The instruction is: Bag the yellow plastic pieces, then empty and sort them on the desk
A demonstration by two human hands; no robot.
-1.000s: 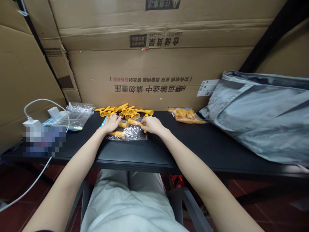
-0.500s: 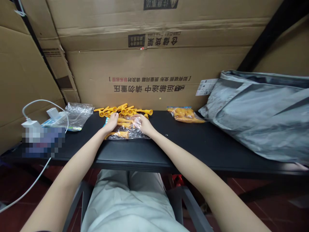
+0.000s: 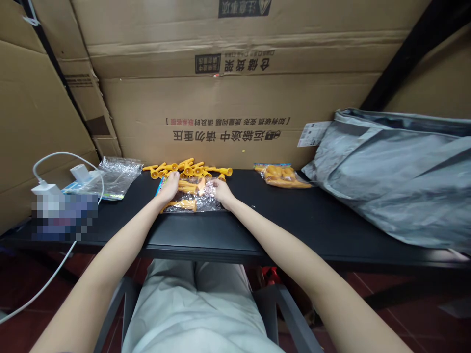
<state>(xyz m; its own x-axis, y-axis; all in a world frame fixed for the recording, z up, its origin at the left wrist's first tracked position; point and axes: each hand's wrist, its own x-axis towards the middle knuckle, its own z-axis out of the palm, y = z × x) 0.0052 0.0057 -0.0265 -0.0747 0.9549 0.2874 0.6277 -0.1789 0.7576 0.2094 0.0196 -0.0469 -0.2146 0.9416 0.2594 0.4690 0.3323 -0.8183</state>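
Observation:
A clear plastic bag lies flat on the black table, with several yellow toy pipes inside and a strip of blue printed card at its left end. My left hand is closed on that left end, its fingers partly hidden. At the bag's right side, my right hand pinches the clear film. Just left of its fingertips, a small orange piece shows at the bag; its kind is unclear. Right behind both hands is a loose heap of yellow pipes with cup-shaped ends.
Another filled bag of yellow pipes lies to the right, near a large grey fabric bag. On the left are flat clear bags and a white charger with its cable. A cardboard wall stands behind the table.
Both hands keep their grip on the bag with barely any movement. The film between them has shifted slightly, and the orange piece beside my right fingertips shows more clearly.

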